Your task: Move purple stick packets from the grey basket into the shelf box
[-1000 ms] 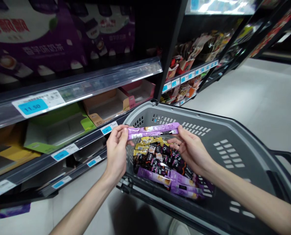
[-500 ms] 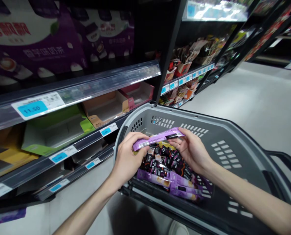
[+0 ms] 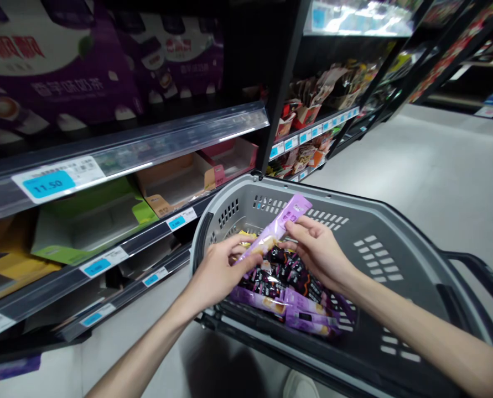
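Observation:
A long, slim purple sachet (image 3: 276, 225) is held slantwise over a grey shopping basket (image 3: 379, 213), its printed face turned up. My left hand (image 3: 225, 265) pinches the sachet's lower end between thumb and fingers. Higher up, my right hand (image 3: 318, 249) grips its side, thumb on the front. Beneath both hands, several small dark wrapped packets (image 3: 290, 273) lie heaped in the basket. More purple sachets (image 3: 308, 312) rest along the basket's near side. A bit of yellow packaging (image 3: 246, 236) shows behind my left fingers.
Shelving on the left holds large purple boxes (image 3: 42, 72) above open display trays, one of them green (image 3: 92, 221). A price label (image 3: 57, 179) reads 11.50. Farther back, shelves carry packaged snacks (image 3: 308, 113). The basket's black handle (image 3: 474, 271) juts out right. Pale floor (image 3: 416, 149) stretches beyond.
The purple sachet has been turned from its barcode side to its printed front. Its right end now points more steeply upward, and my right hand has shifted down along it.

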